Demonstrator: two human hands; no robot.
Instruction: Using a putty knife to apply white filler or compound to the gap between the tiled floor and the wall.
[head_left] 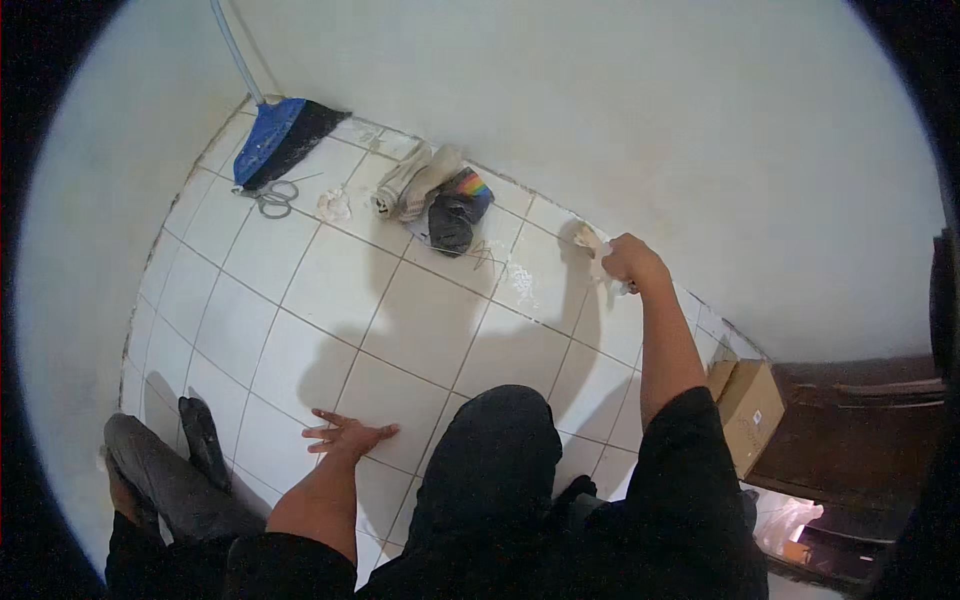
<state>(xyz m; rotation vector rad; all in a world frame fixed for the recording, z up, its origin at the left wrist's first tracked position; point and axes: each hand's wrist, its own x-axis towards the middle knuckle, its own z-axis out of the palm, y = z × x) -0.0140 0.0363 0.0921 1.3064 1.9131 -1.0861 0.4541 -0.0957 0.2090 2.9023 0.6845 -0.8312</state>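
My right hand (635, 262) reaches out beside the far wall, its fingers closed around a crumpled whitish wad (602, 266) that looks like tissue or cloth. A tan, irregular piece (586, 238) shows just beyond the fingers; whether it belongs to the wad I cannot tell. White flecks (522, 284) are scattered on the tile to the left of that hand. Nearer to me, my left hand (346, 437) has its fingers spread over the white tiled floor (410, 315), with nothing in it.
Along the wall lie a black plastic bag (456, 222) with a rainbow patch, a pale roll (392, 194), scissors (274, 199) and a crumpled white scrap (334, 206). A blue broom (268, 140) leans in the corner. Another person's grey-trousered leg (185, 475) is left; a cardboard box (752, 410) stands right.
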